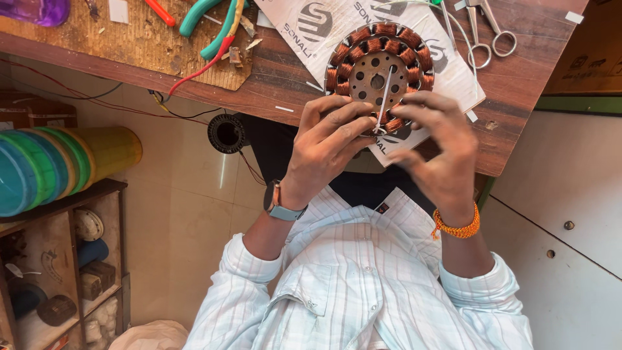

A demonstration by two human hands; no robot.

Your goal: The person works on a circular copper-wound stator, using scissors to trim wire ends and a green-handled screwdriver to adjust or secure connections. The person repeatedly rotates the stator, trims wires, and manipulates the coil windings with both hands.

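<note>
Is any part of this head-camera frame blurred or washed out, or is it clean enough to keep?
Head view: the right hand is smeared by motion blur, while the left hand and the copper-wound stator stay sharp; lighting is even and soft, without glare on the wooden bench.

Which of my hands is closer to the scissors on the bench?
Right. The right hand is over the copper-wound stator's near right edge, below and left of the scissors; the left hand, pinching a white strip, sits farther left.
</note>
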